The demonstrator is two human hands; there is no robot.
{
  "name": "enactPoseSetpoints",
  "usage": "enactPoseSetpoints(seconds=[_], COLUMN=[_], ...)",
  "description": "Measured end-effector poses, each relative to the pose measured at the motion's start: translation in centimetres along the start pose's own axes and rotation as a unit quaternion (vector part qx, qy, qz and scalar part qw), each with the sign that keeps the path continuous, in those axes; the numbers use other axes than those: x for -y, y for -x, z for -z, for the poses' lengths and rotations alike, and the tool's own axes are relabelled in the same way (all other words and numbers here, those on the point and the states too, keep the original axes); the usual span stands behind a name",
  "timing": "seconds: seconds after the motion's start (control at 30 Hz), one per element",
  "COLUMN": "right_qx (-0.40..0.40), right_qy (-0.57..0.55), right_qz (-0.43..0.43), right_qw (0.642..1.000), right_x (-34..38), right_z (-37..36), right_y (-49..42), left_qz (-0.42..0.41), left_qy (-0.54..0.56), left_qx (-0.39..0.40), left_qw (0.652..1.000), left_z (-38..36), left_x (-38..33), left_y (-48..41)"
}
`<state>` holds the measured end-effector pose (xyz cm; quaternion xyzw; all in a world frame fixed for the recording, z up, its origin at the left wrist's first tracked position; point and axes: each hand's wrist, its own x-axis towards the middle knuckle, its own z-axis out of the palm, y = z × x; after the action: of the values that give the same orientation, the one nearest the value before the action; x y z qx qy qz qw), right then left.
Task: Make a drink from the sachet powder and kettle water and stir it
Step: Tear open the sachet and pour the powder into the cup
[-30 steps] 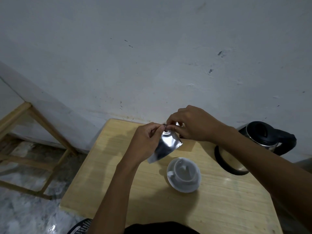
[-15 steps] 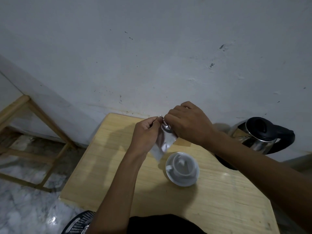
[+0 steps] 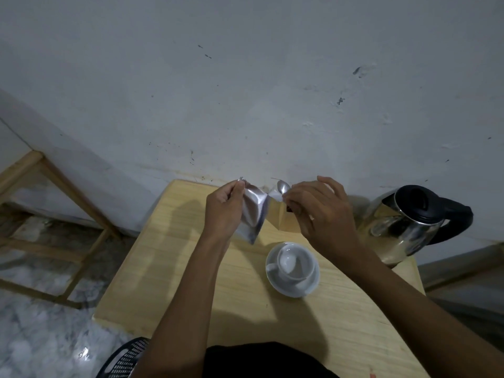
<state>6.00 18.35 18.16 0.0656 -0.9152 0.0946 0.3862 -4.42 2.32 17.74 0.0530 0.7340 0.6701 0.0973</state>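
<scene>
Fingers of the left hand are pinched tight on the upper left corner of the silver sachet, which hangs slanting down from them above the far part of the wooden table. The right hand pinches a small piece at the sachet's top right corner with thumb and forefinger, its other fingers spread loose, and a spoon pokes out above that pinch, bowl upward.

Half a second ago both hands were bunched together over the top edge; now they have drawn apart, left going left and right going right, and the top of the packet looks stretched or split between them. I'd judge the tear is under way or just finished, which means the powder is close to being free to pour. The white cup on its saucer sits on the table just near and right of the hanging packet, apparently empty, and the steel kettle stands at the far right edge with its lid shut.

Whether the strip has come fully off I cannot tell; the light is dim and the foil glares. How the spoon's handle is held is hidden inside the right hand, and the sachet's front is turned away, so no print shows.
</scene>
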Motion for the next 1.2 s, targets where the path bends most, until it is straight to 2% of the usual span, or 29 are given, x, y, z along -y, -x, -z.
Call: enactPoseSetpoints(seconds=[0.07,0.13,0.2,0.27,0.3,0.4,0.63,0.77,0.83,0.93,1.0,1.03,1.07,1.13,1.17,1.2], right_qx=[-0.011,-0.037,-0.039,0.027,0.073,0.170,0.289,0.401,0.440,0.398,0.317,0.266,0.216,0.171,0.179,0.197], right_qy=[-0.033,-0.080,-0.174,-0.242,-0.249,-0.256,-0.215,-0.198,-0.164,-0.139,-0.173,-0.220,-0.288,-0.420,-0.454,-0.467], right_qz=[-0.057,-0.156,-0.298,-0.408,-0.431,-0.449,-0.401,-0.381,-0.366,-0.380,-0.418,-0.450,-0.485,-0.531,-0.531,-0.519], right_qw=[0.998,0.984,0.938,0.880,0.864,0.839,0.843,0.809,0.804,0.823,0.834,0.824,0.797,0.716,0.693,0.689], right_x=[0.2,0.9,1.7,2.1,2.2,2.9,5.4,5.8,5.8,5.6,5.7,5.7,5.8,6.0,6.0,6.1], right_z=[0.1,0.2,0.1,-1.0,-1.9,-4.8,-12.1,-15.3,-16.0,-15.9,-14.7,-13.8,-12.7,-10.6,-9.6,-8.8], right_y=[1.4,2.8,3.7,4.3,4.6,5.1,4.1,5.0,5.7,5.8,5.4,5.1,5.0,5.0,5.2,5.5], left_qz=[0.029,0.049,0.058,0.060,0.064,0.078,0.077,0.100,0.109,0.115,0.117,0.117,0.117,0.118,0.119,0.118], left_qy=[0.017,0.033,0.044,0.052,0.053,0.043,-0.037,-0.055,-0.057,-0.052,-0.047,-0.041,-0.034,-0.019,-0.007,0.003], left_qx=[-0.016,-0.035,-0.048,-0.044,-0.039,-0.023,-0.019,-0.037,-0.043,-0.047,-0.041,-0.038,-0.033,-0.017,-0.008,0.003], left_qw=[0.999,0.998,0.996,0.996,0.996,0.996,0.996,0.993,0.991,0.991,0.991,0.992,0.992,0.993,0.993,0.993], left_z=[0.7,1.5,2.4,3.3,3.7,4.7,7.2,7.8,8.0,8.1,8.0,7.9,7.7,7.1,6.6,6.0], left_x=[0.7,1.3,1.9,2.4,2.6,3.3,4.6,5.2,5.5,5.9,6.1,6.1,6.1,5.9,5.8,5.7], left_y=[-0.4,-0.6,-0.7,-0.5,-0.4,0.0,1.6,1.8,1.9,1.8,1.8,1.8,1.8,1.9,2.1,2.3])
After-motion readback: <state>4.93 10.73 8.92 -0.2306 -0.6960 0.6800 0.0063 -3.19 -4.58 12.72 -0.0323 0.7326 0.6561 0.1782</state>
